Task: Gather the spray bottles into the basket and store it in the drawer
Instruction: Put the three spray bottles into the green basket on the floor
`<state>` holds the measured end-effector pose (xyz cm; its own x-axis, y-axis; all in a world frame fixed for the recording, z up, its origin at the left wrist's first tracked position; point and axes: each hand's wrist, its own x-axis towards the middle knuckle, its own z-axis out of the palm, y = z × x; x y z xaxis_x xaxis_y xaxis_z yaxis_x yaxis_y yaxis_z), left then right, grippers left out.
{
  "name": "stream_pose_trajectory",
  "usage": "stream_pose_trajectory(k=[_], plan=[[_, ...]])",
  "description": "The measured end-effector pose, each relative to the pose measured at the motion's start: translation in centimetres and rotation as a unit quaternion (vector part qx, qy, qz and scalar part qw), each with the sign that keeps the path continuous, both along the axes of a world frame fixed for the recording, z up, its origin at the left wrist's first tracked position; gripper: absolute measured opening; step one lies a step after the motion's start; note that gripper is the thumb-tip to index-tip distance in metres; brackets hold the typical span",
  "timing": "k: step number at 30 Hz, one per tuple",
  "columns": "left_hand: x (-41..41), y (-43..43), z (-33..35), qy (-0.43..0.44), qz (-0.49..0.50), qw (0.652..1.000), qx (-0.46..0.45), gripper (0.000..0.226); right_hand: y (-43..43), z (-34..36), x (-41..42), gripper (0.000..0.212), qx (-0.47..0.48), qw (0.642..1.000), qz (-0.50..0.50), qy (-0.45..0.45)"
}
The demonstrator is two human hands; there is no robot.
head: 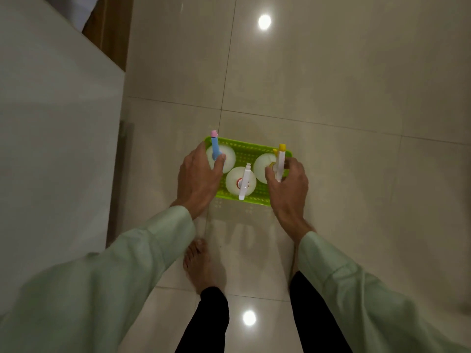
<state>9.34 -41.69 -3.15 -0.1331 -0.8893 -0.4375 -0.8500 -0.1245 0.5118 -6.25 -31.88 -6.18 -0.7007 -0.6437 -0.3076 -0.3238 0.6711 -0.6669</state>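
A lime green plastic basket (246, 152) sits low over the tiled floor and holds three white spray bottles. The left bottle has a blue and pink spray head (214, 146). The middle bottle (235, 180) has a white head. The right bottle has a white and yellow head (281, 159). My left hand (197, 179) grips the basket's left end, thumb against the blue head. My right hand (289, 188) grips the right end, fingers around the yellow-topped bottle's neck. The basket's side walls are hidden under both hands.
A white cabinet or counter (56, 149) fills the left side, with a brown wooden panel (112, 29) behind it. Glossy beige floor tiles (331, 85) reflect ceiling lights. My bare foot (202, 266) stands just behind the basket.
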Motion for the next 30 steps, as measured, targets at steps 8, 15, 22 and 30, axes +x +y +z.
stream_pose_trajectory(k=[8, 15, 22, 30], plan=[[-0.7, -0.5, -1.9, -0.005, -0.010, 1.000, -0.003, 0.032, -1.3, -1.5, -0.2, 0.011, 0.014, 0.999, 0.006, 0.042], [-0.3, -1.1, -2.0, -0.001, -0.024, 0.999, -0.025, 0.029, -1.4, -1.8, 0.6, 0.015, 0.000, 0.997, -0.041, 0.063], [-0.7, -1.2, -1.9, -0.009, -0.064, 0.997, -0.044, 0.025, -2.1, -1.6, 0.6, 0.014, 0.005, 0.996, -0.056, 0.065], [-0.1, -0.7, -2.1, -0.002, -0.055, 0.997, -0.050, 0.024, -1.5, -1.6, 0.6, 0.025, 0.027, 0.996, -0.062, 0.056]])
